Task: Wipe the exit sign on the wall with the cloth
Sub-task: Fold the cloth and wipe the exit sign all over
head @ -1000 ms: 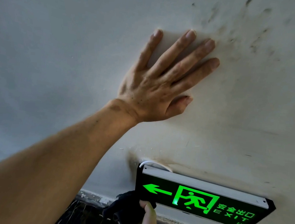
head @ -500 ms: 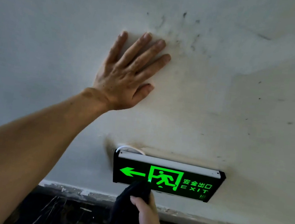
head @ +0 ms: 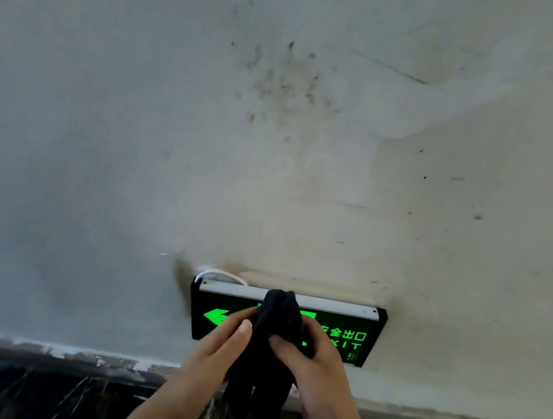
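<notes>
A lit green exit sign (head: 350, 335) in a black frame with a grey top rail hangs low on the wall. A bunched black cloth (head: 277, 326) covers the middle of the sign, hiding the running-man symbol. My left hand (head: 221, 344) grips the cloth from the left and my right hand (head: 313, 361) grips it from the right. The cloth's lower part hangs between my wrists. The arrow and the word EXIT still show on either side.
The pale wall (head: 136, 159) carries dark smudges (head: 283, 79) above the sign. A white cable (head: 219, 274) loops out behind the sign's top left corner. A dark marbled skirting (head: 41, 389) runs below the wall.
My left hand has left the wall above the sign and come down onto the cloth. The cloth has risen from the sign's lower edge to cover its middle.
</notes>
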